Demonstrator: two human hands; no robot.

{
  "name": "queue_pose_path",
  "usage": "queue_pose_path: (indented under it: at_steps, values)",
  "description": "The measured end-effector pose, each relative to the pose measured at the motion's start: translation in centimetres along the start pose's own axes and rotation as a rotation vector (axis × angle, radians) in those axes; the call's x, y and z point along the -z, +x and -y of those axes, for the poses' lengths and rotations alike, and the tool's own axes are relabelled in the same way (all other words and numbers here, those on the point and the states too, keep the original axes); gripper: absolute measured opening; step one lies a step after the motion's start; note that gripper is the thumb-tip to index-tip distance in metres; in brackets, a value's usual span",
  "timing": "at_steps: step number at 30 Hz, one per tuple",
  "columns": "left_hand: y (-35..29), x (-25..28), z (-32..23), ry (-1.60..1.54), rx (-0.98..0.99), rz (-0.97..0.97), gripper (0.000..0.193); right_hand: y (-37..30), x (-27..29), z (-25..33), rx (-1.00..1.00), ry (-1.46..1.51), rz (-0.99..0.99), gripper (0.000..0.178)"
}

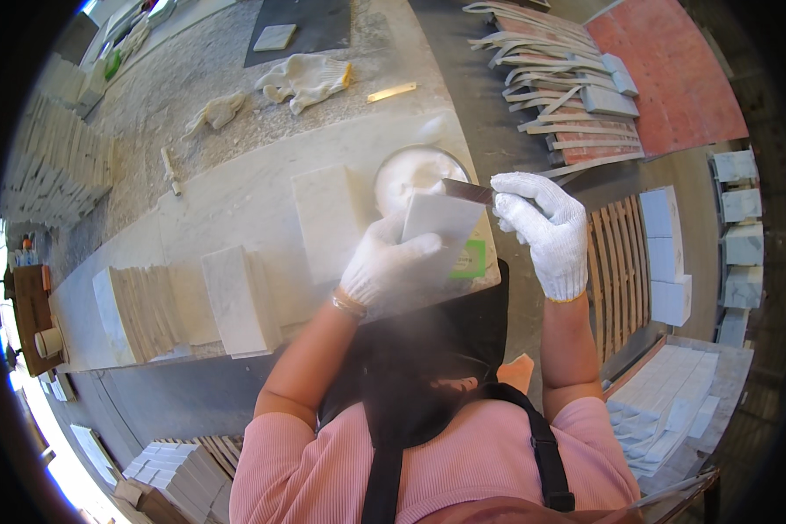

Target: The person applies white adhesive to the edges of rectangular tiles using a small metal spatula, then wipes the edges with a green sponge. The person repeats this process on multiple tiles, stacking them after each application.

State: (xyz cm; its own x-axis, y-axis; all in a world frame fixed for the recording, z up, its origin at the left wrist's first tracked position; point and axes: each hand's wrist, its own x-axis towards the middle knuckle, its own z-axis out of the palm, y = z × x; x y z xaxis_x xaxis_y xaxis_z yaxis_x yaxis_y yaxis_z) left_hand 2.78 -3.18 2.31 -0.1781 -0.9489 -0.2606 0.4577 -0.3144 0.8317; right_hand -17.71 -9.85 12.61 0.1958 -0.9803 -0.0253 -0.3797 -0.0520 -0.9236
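Along the long pale surface (pixel 236 201), stacks of white rectangular stone tiles (pixel 144 301) stand left of a round shallow bowl (pixel 393 158) of white, powdery-looking material (pixel 415 170); whether those stacks are finished cannot be told. The white-gloved left hand (pixel 384 262) grips one smooth, pale, flat rectangular tile (pixel 441 217), tilted just in front of the bowl, and its treatment seems under way, not complete. The white-gloved right hand (pixel 546 218) pinches a thin dark flat blade (pixel 470 190) at the tile's far edge, contact unclear.

A dusty worktable (pixel 253 196) bears pale tile stacks (pixel 235 297), a white-filled bowl (pixel 379 185) and crumpled work gloves (pixel 306 80).
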Motion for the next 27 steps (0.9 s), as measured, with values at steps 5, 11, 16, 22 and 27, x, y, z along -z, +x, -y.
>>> queue_pose_path:
  at_steps: [5,11,16,22,27]
  values:
    - [0.0,0.0,0.1,-0.064,0.002,0.018,0.048,-0.2,-0.2,-0.1,0.003,0.029,-0.009,0.023]
    - [-0.1,0.0,0.1,-0.081,0.002,0.011,0.046,-0.3,-0.3,0.1,0.024,-0.003,-0.01,0.023]
    - [-0.1,-0.1,0.0,-0.114,-0.003,0.026,0.045,-0.3,-0.3,0.0,0.028,-0.017,-0.022,0.023]
    - [-0.1,0.0,-0.1,-0.102,0.002,0.026,0.045,-0.3,-0.3,-0.3,0.062,-0.023,-0.015,0.023]
    - [-0.1,0.1,0.0,-0.088,0.006,0.022,0.046,0.2,0.2,-1.3,0.022,-0.002,-0.039,0.023]
